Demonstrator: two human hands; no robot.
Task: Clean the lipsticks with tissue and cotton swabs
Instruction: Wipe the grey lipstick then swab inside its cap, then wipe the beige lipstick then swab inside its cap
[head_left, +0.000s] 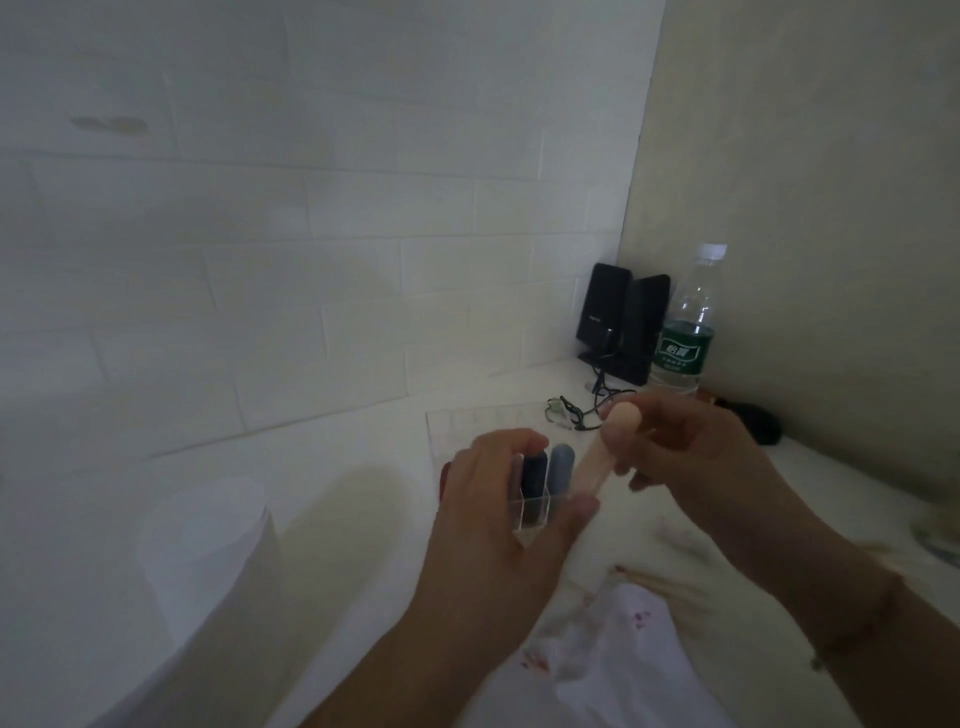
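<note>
lipsticks are partway through their cleaning, as far as i can judge. my right hand (691, 457) has its fingers (641, 480) curled round a pale pink lipstick (613, 452), holding it tilted in the air just above the clear organizer (519, 499), rounded cap end up. my left hand (498, 514) grips that organizer, fingers and thumb wrapped round its near corner to steady it on the white surface (363, 519). in its compartments stand a dark lipstick (534, 473) and a grey-blue lipstick (561, 462), side by side and upright; a bit of red shows behind my left hand, too hidden to name.

signs of work done lie close to me: a crumpled tissue (613, 654) marked with pink-red smears, and just beyond it some thin wooden-looking sticks (670, 584) that i take for used cotton swabs, one with a reddish tip. more smudges mark the surface to the right.

whether the pink one is going back cleaned or coming out to be wiped i cannot tell. nor can i tell whether the two standing ones have been done. the far compartments look unfilled, though blurred.

a water bottle (685, 332), two black speakers (623, 322) with a cable, and a white roll (208, 530) at my left sit well apart from the work.
</note>
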